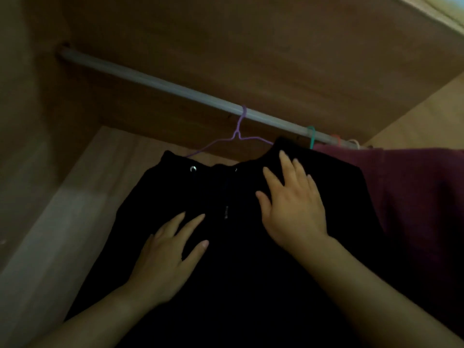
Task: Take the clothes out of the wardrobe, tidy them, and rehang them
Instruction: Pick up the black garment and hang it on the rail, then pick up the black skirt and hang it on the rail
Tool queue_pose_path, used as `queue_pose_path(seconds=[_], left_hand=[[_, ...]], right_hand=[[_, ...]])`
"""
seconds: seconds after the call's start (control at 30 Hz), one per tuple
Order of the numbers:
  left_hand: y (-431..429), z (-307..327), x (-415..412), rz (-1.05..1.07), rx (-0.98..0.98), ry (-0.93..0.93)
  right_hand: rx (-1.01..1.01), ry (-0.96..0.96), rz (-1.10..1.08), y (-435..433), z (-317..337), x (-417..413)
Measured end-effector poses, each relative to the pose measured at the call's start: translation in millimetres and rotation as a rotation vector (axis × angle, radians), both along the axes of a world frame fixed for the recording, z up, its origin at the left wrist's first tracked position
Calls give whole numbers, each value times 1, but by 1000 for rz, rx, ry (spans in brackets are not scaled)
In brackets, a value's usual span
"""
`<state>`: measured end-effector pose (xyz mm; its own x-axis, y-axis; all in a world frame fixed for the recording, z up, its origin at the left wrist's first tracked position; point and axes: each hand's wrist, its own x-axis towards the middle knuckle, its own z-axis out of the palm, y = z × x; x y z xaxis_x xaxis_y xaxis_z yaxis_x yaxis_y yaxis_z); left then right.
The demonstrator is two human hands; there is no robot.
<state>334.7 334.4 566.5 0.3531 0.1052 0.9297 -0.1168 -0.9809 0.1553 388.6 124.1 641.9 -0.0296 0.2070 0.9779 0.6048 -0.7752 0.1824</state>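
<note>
**While the black top is hanging from the rail, two flat hands are tidying it**

As the black hooded top (pixel 226 285) is filling the lower centre of the frame, it is hanging inside the wardrobe (pixel 226 46), apparently on the purple hanger (pixel 238 135) hooked over the pale rail (pixel 150 80) that is running from upper left to centre right. The left hand (pixel 163 262) is lying on the top's front at lower centre. The right hand (pixel 296 212) is pressing higher up, just under the collar. Both are resting with fingers straight and spread, so each grip is released and neither is grasping cloth.

Judging by how things are lying, this garment is sitting at the late end of its cycle: it is on its hanger and on the rail, and the hands seem to be doing the final flattening. A maroon garment (pixel 414 197) is hanging just beside it at the right edge, touching its shoulder. Whether that one is tidied or waiting its turn is not showing, so the share of the task left is hard to tell.

Counting what is showing:
- Two hands are in view.
- Two garments are hanging.
- One rail is carrying them.
- Four hanger hooks are sitting on it: the purple one, a green hook (pixel 311 136), a reddish hook (pixel 335 138) and a pale hook (pixel 354 143).
- Two small metal eyelets are glinting near the black top's collar.
</note>
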Motion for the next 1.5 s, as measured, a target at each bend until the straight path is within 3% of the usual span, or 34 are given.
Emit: queue_pose_path(seconds=[0.27, 0.57, 0.77, 0.93, 1.07, 1.3, 1.5], left_hand=[[-28, -95, -25, -23, 73, 125], [-83, -237, -68, -115, 34, 210], [-135, -377, -99, -265, -39, 463], [-207, -483, -134, -443, -45, 672], [-280, -551, -179, -686, -4, 871], [-388, -627, -268, -979, 327, 1237], [-507, -637, -336, -1264, 611, 1196]], right_hand=[[-97, 134, -23, -26, -137, 1], [-176, 589, 25, -77, -321, -56], [-150, 845, -49, -133, -463, -124], [-99, 1093, -248, -205, -570, -202], [35, 1306, -428, -266, -635, -288], [355, 1559, -748, -351, -703, -457], [635, 1519, -955, -417, -709, -572]])
